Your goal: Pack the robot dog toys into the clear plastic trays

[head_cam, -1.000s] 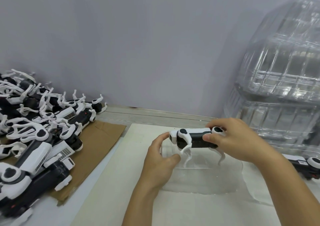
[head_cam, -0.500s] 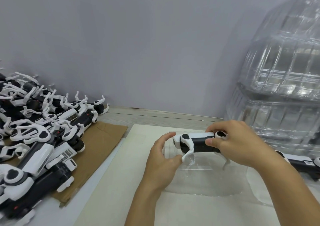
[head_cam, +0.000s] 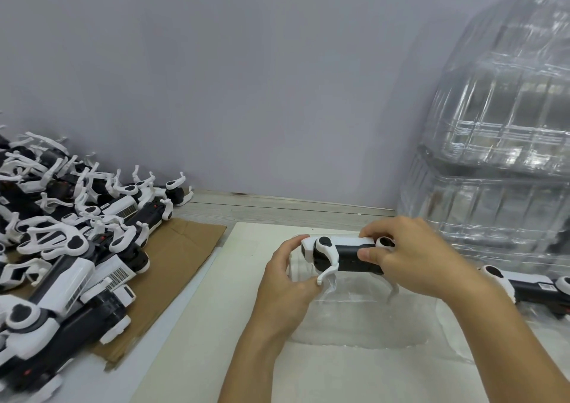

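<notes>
**Two hands lower a robot dog toy over a clear tray**

Two bare hands hold one black-and-white robot dog toy (head_cam: 342,256) above a clear plastic tray (head_cam: 364,319) that lies on a pale board (head_cam: 197,334) near the middle of the table. The right hand (head_cam: 413,257) grips the toy's rear half, thumb pressed on its black flank and fingers curled over its white back. The left hand (head_cam: 285,282) pinches the front end, its thumb under the white front leg and its fingers curled up against the head. The toy is level, its legs pointing down into the tray's hollow; whether the feet touch the tray cannot be told. A heap of robot dog toys (head_cam: 64,242) covers a sheet of cardboard (head_cam: 182,248) along the table's left edge. Stacked clear trays (head_cam: 505,143) rise at the far right corner, and another toy (head_cam: 530,288) lies at the right edge, beside the right wrist.
</notes>
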Motion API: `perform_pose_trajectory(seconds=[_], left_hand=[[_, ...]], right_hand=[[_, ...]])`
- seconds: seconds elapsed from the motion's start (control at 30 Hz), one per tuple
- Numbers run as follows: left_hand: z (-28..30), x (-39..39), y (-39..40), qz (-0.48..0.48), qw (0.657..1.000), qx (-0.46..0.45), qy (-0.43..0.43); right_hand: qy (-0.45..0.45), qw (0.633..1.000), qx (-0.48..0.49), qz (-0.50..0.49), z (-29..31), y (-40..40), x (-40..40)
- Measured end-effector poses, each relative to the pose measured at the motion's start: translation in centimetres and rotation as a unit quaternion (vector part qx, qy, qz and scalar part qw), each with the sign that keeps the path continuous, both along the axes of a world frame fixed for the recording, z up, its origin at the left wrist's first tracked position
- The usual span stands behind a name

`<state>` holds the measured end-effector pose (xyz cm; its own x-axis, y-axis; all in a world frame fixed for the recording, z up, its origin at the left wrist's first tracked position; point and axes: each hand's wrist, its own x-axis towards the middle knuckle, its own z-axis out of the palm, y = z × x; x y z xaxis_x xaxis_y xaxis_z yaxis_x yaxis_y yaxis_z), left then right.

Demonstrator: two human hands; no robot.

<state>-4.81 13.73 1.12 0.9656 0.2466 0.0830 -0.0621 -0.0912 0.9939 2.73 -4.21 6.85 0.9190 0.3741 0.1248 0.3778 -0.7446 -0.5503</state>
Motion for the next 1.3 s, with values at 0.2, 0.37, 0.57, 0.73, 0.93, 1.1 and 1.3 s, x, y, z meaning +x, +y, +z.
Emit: perform_pose_trajectory(seconds=[0.2,0.37,0.57,0.73,0.93,1.1,1.3], left_hand=[[-0.2,0.1,0.1,0.005,1.000,0.008,0.018],[-0.2,0.1,0.0,-0.001,1.000,0.016,0.018],[-0.3,0.2,-0.1,0.001,1.000,0.010,0.015],[-0.2,0.2,-0.2,0.007,1.000,0.010,0.009],[-0.3,0.2,-0.1,0.000,1.000,0.002,0.013],[-0.3,0.2,-0.2,0.009,1.000,0.011,0.013],[-0.2,0.2,-0.2,0.016,0.999,0.027,0.016]], right_hand=[[-0.001,1.000,-0.026,0.012,-0.4,-0.1,0.1],[-0.005,1.000,-0.027,0.011,-0.4,-0.4,0.3],[0.021,0.999,-0.042,0.024,-0.4,-0.2,0.3],[0.023,0.996,-0.078,0.042,-0.4,-0.1,-0.1],[-0.044,0.995,-0.080,0.031,-0.5,1.4,-0.8],[-0.091,0.994,-0.049,0.040,0.0,1.8,-0.9],[-0.112,0.993,-0.026,0.023,1.3,1.0,-0.9]])
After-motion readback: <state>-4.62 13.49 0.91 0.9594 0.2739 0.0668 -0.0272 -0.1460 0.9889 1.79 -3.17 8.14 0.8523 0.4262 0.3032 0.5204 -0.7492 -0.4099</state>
